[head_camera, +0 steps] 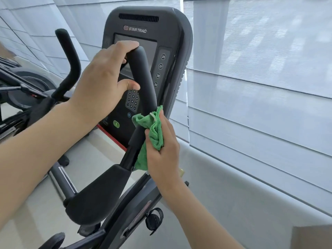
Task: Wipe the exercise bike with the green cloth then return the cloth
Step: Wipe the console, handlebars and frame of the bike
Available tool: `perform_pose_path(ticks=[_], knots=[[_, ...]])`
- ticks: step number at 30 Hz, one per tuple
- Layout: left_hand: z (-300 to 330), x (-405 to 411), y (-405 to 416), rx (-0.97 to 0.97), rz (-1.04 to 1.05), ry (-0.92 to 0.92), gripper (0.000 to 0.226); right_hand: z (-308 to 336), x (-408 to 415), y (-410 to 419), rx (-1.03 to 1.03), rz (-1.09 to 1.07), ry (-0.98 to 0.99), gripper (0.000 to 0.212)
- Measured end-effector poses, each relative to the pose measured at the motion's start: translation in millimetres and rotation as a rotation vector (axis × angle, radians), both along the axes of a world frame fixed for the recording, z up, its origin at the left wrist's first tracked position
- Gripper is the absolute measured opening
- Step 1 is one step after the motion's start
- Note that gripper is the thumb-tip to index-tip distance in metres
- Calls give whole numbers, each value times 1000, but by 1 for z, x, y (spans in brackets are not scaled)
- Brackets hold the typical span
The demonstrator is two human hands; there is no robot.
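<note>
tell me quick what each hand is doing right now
Left hand: closed around the top of the handlebar.
Right hand: holding the green cloth bunched against the handlebar, lower down.

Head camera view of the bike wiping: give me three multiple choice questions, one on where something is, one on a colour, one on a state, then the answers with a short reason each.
1. Where is the cloth pressed?
A. On the console screen
B. Against the lower part of the right handlebar
C. On the pedal

2. What colour is the lit oval button low on the console?
A. Red
B. Blue
C. Green

3. What is the left hand doing?
A. Gripping the top of the handlebar
B. Hanging free
C. Pressing the keypad

Answers: 1 B, the right hand holds the cloth bunched against the bar below the left hand. 2 C, it glows green. 3 A, fingers and thumb wrap the bar's top.
</note>
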State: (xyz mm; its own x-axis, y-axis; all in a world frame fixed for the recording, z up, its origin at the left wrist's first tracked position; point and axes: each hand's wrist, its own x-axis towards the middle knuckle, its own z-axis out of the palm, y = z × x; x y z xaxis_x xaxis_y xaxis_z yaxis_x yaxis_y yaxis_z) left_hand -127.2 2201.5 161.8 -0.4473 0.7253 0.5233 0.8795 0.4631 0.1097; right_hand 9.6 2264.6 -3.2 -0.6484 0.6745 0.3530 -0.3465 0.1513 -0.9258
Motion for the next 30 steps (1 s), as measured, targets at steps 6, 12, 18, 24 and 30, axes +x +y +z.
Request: perform_pose_path(ticks=[6, 12, 18, 24, 30], knots=[[-6, 1, 0, 51, -42, -17, 80, -5, 15, -26, -10, -56, -76, 65], [-16, 1, 1, 127, -86, -27, 81, -2, 26, -57, 18, -145, -151, 61], [-21, -2, 2, 160, -122, 9, 81, -2, 36, -81, 108, -235, -250, 60], [-24, -3, -1, 200, -173, -61, 81, -3, 57, -122, 326, -274, -359, 59], [-36, 6, -38, 241, -328, -245, 80, 8, 89, -127, 420, -245, -503, 54]])
